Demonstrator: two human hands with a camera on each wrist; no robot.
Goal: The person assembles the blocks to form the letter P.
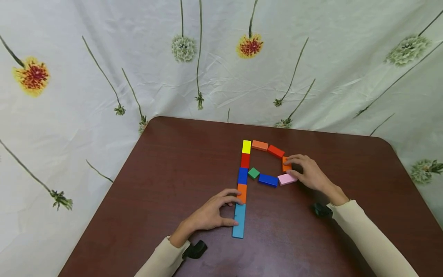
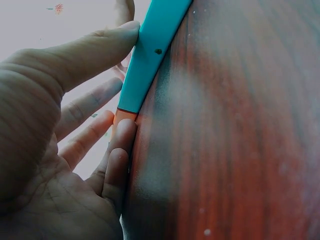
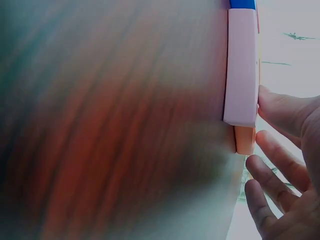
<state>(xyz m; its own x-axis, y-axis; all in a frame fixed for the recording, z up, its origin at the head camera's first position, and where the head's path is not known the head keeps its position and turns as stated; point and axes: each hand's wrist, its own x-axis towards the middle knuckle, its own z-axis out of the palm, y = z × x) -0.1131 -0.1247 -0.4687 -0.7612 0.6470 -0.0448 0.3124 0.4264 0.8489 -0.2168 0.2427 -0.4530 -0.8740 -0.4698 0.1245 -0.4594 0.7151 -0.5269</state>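
Note:
Colored blocks form a P shape on the dark table. My left hand lies along the stem's left side. Its thumb touches the light blue block, and its fingertips rest at the orange block above. At the loop's right side, my right hand has fingertips on another orange block. Its thumb is against the edge of the pink block. Up the stem stand blue, red and yellow blocks.
The loop also has a light orange block, a red block, a blue block and a green block. Behind the brown table hangs a flower-printed white cloth.

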